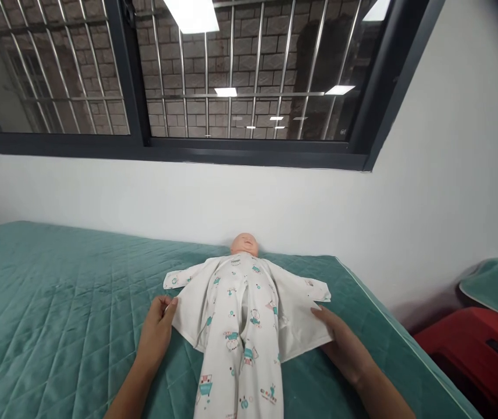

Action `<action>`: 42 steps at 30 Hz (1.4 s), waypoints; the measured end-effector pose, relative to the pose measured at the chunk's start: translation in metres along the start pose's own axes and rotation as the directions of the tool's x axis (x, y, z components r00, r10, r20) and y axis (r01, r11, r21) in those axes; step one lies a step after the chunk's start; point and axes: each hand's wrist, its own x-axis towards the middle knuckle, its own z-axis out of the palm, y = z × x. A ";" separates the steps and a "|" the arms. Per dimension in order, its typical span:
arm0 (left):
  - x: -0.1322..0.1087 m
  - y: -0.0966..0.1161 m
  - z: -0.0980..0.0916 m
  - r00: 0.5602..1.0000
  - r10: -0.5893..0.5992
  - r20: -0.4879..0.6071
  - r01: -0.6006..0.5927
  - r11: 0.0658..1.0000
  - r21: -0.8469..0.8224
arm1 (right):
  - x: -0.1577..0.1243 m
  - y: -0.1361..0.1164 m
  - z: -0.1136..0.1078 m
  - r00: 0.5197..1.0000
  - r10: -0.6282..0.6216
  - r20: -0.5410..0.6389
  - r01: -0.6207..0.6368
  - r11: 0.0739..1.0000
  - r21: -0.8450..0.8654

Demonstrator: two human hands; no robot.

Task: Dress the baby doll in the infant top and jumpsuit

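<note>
A baby doll [245,244] lies on its back, its head toward the wall. Under it a white baby shirt [299,326] is spread open, sleeves out to both sides. White baby pants [231,337] with small printed figures lie lengthwise over the doll's front, their upper edge near its neck and the legs running toward me. My left hand [160,317] pinches the edge of the shirt's left flap between thumb and fingers. At the right flap, my right hand [338,337] holds the outer edge, thumb on top and fingers hidden beneath the cloth.
A green quilted cover [78,302] spreads beneath everything. Behind it stands a white wall [166,198] with a dark-framed window [249,152] and metal bars outside. On the right, past the cover's edge, is a red object [471,349] with green cloth [497,288] on it.
</note>
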 end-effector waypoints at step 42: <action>0.079 0.120 0.129 0.923 0.175 0.342 -0.115 0.975 -0.190 | 0.102 -0.030 0.138 0.913 -0.397 -0.096 0.193 0.626 -0.755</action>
